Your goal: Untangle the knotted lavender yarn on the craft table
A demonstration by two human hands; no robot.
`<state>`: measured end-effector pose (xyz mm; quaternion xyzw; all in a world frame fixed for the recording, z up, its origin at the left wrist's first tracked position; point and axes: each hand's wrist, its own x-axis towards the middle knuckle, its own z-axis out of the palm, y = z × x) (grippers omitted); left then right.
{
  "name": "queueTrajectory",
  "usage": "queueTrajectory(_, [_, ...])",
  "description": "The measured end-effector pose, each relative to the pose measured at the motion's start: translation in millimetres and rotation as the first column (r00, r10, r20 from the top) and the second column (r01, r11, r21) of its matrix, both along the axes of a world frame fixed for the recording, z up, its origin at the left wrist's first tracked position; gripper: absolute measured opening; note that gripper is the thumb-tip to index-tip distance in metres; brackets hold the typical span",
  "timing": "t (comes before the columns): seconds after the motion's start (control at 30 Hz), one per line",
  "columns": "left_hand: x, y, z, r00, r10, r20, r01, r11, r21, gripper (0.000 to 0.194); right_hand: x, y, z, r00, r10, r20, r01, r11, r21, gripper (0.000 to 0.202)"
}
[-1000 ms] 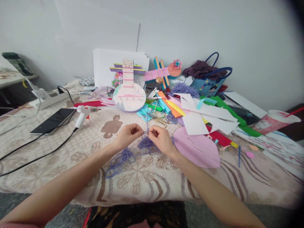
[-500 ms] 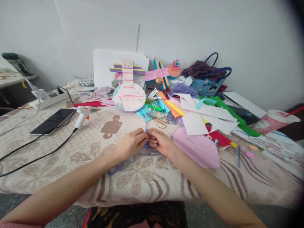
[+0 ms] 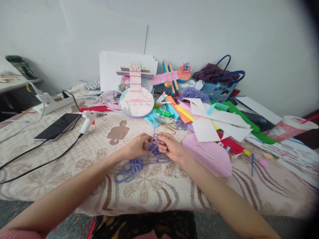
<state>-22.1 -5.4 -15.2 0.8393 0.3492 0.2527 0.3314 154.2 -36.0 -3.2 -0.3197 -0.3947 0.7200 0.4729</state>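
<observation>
My right hand (image 3: 170, 146) pinches a strand of purple yarn (image 3: 136, 166) between thumb and fingertips, at the middle of the table's near side. A small loop stands up at those fingertips. Close on its left is my left hand (image 3: 136, 146), with thumb and fingers apart around the loose strands; no firm grip shows. Tangled yarn lies on the cloth below and between both hands. One strand runs up from the pinch toward gold-handled scissors (image 3: 169, 128), which lie just beyond the hands.
A white glue gun (image 3: 87, 122) and a dark tablet (image 3: 57, 126) lie left, with cords. Decorated cardboard instrument shapes (image 3: 137, 103) stand behind. Paper scraps (image 3: 205, 129), a pink-purple sheet (image 3: 209, 156) and a drink cup (image 3: 291, 127) are on the right. More yarn (image 3: 195, 94) sits near a blue bag (image 3: 219, 89).
My left hand has drawn back slightly left from the pinch, and its fingers have parted. The purple yarn between the hands shows more. My right hand keeps its pinch.
</observation>
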Motion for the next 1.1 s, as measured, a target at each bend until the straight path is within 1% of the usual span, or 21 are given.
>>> queueTrajectory(0.03, [2,-2,-0.2,0.999,-0.041,-0.016,0.042,0.999,0.03,0.037,0,0,0.0,1.0,0.002,0.01,-0.002,1.0,0.005,0.023])
queueTrajectory(0.1, [5,-6,2.0,0.995,-0.093,-0.027,0.095,0.992,0.087,0.026,-1,0,0.3,1.0,0.007,0.02,-0.008,1.0,0.009,0.023])
queueTrajectory(0.17, [4,-5,8.3,0.998,-0.068,-0.014,0.069,0.992,0.107,0.011,0,0,0.7,1.0,0.0,0.019,0.0,1.0,0.013,0.022])
queueTrajectory(0.2, [0,-2,13.0,0.999,-0.041,-0.007,0.042,0.995,0.092,0.006,0,0,0.9,1.0,-0.01,0.021,0.01,1.0,0.017,0.022])
queueTrajectory(0.27, [-12,6,25.0,1.0,-0.001,-0.017,0.001,1.0,0.01,0.002,3,1,0.9,0.999,-0.039,0.036,0.038,0.999,0.036,0.021])
queueTrajectory(0.33, [-27,16,38.3,0.999,-0.039,-0.037,0.035,0.993,-0.11,0.011,5,3,0.5,0.995,-0.069,0.065,0.065,0.996,0.066,0.02])
queueTrajectory(0.43, [-47,24,54.8,0.999,-0.036,0.021,0.04,0.974,-0.221,0.019,7,4,-0.8,0.99,-0.091,0.108,0.079,0.991,0.109,0.019])
queueTrajectory(0.5, [-53,24,60.8,0.998,0.01,0.066,0.007,0.968,-0.252,0.02,6,4,-1.5,0.987,-0.091,0.133,0.074,0.989,0.127,0.02])
queueTrajectory(0.6, [-53,23,62.2,0.994,0.072,0.082,-0.045,0.957,-0.286,0.02,4,3,-2.2,0.979,-0.091,0.184,0.065,0.987,0.144,0.021])
queueTrajectory(0.63, [-52,23,61.2,0.993,0.097,0.073,-0.073,0.959,-0.273,0.019,3,3,-2.4,0.975,-0.094,0.202,0.064,0.986,0.152,0.021])
queueTrajectory(0.67, [-52,24,59.7,0.99,0.133,0.056,-0.117,0.967,-0.226,0.018,3,2,-2.7,0.971,-0.097,0.218,0.062,0.985,0.161,0.021])
queueTrajectory(0.7, [-52,26,57.8,0.982,0.186,0.032,-0.18,0.974,-0.139,0.018,3,2,-3.0,0.968,-0.099,0.232,0.06,0.984,0.17,0.021])
queueTrajectory(0.73, [-52,28,55.5,0.967,0.255,0.002,-0.255,0.967,-0.014,0.02,3,2,-3.5,0.964,-0.101,0.244,0.057,0.982,0.18,0.021])
queueTrajectory(0.77, [-52,30,52.8,0.945,0.327,-0.031,-0.321,0.938,0.129,0.023,3,2,-4.0,0.961,-0.103,0.256,0.054,0.98,0.19,0.02])
queueTrajectory(0.8, [-53,31,49.7,0.92,0.386,-0.063,-0.358,0.896,0.263,0.027,3,3,-4.7,0.958,-0.106,0.267,0.053,0.978,0.2,0.02])
queueTrajectory(0.83, [-54,32,46.5,0.903,0.417,-0.103,-0.357,0.862,0.361,0.033,3,3,-5.5,0.954,-0.114,0.278,0.055,0.976,0.211,0.02])
queueTrajectory(0.87, [-55,33,43.4,0.896,0.416,-0.157,-0.323,0.851,0.415,0.04,3,4,-6.4,0.95,-0.123,0.287,0.059,0.973,0.222,0.019])
queueTrajectory(0.93, [-54,32,38.8,0.898,0.35,-0.267,-0.22,0.882,0.416,0.055,3,4,-8.2,0.944,-0.136,0.301,0.065,0.97,0.235,0.018])
queueTrajectory(1.0, [-51,28,39.0,0.907,0.293,-0.303,-0.169,0.911,0.377,0.06,3,5,-9.5,0.94,-0.14,0.31,0.066,0.969,0.238,0.017])
queueTrajectory(1.07, [-48,22,44.7,0.928,0.245,-0.281,-0.154,0.939,0.309,0.046,2,6,-10.0,0.938,-0.141,0.317,0.064,0.968,0.242,0.018])
queueTrajectory(1.1, [-46,18,48.9,0.942,0.172,-0.287,-0.106,0.967,0.233,0.037,2,6,-10.0,0.936,-0.145,0.32,0.066,0.967,0.247,0.018])
